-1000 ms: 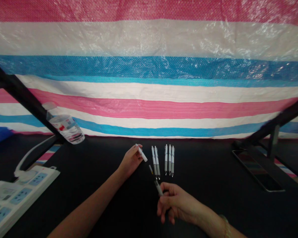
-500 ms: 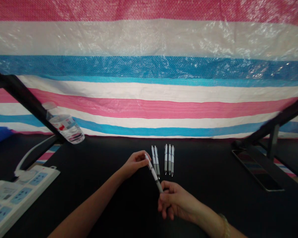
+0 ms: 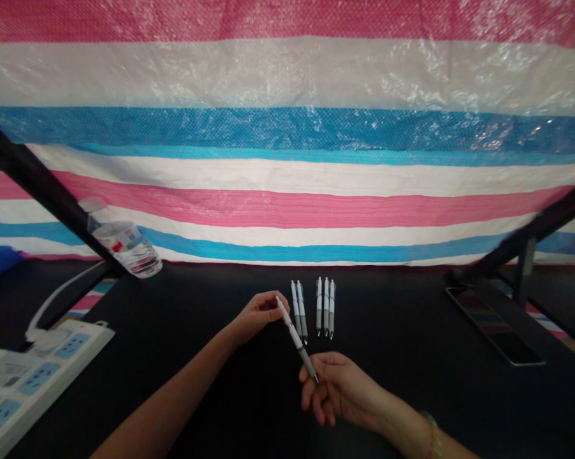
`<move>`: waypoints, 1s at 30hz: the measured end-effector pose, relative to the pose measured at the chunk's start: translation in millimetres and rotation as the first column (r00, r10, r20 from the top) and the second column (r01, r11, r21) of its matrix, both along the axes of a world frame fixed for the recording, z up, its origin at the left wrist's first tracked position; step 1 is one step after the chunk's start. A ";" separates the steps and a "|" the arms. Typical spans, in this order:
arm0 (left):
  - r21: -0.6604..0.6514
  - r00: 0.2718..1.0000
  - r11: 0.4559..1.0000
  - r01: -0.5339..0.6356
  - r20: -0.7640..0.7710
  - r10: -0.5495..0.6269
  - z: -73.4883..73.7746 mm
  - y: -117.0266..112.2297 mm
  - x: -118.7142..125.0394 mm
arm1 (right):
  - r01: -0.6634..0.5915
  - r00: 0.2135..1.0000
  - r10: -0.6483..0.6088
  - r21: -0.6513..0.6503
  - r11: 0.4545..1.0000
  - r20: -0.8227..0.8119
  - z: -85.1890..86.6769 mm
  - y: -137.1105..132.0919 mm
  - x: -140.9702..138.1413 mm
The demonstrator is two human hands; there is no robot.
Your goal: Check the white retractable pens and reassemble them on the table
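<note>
A white-and-grey ballpoint pen [image 3: 293,333] slants over the dark tabletop, its metal tip toward me and its top end up to the left. My left hand [image 3: 259,317] pinches that top end between thumb and fingers. Beneath the grey grip lies my right hand [image 3: 333,386], fingers loosely curled and apart; the tip shows in front of them, uncovered by the thumb. Whether the fingers touch the pen is hard to see. Beyond the hands lie a pair of similar pens [image 3: 299,312] and, to their right, three more pens [image 3: 326,307] side by side, tips toward me.
A white power strip [image 3: 53,366] with a plugged-in cable lies at the left. A water bottle [image 3: 129,245] leans near the left black bar [image 3: 48,191]. A phone [image 3: 495,326] lies at the right by another bar [image 3: 526,236]. Striped sheeting [image 3: 287,178] hangs behind.
My right thumb has come off the pen's grip, and the tip now shows in front of the fingers. My left hand keeps its pinch; the pen has shifted slightly left at its top.
</note>
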State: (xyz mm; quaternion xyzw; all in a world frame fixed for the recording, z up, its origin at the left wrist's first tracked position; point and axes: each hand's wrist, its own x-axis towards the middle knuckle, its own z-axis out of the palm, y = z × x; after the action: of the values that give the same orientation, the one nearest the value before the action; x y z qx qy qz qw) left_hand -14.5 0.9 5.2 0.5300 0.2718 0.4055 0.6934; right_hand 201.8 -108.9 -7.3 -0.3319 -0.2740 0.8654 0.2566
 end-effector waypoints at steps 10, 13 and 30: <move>-0.059 0.995 0.997 -0.042 0.086 0.047 -7.5 0.7 0.7 | -0.013 1.000 0.013 0.037 0.999 -0.002 2.5 0.7 0.1; -0.062 0.995 0.997 -0.041 0.088 0.047 -5.5 0.2 0.9 | -0.011 1.000 0.011 0.005 1.000 -0.017 3.6 1.1 0.4; -0.059 0.995 0.997 -0.059 0.076 0.063 -3.0 -1.2 2.4 | -0.029 0.999 0.026 0.074 0.997 0.043 2.5 0.8 -0.5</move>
State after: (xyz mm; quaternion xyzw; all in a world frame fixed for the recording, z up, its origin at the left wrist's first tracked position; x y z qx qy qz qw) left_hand -12.1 -0.3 2.1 0.4853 0.2718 0.4391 0.7055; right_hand 201.3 -108.1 -4.9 -0.3364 -0.3158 0.8509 0.2512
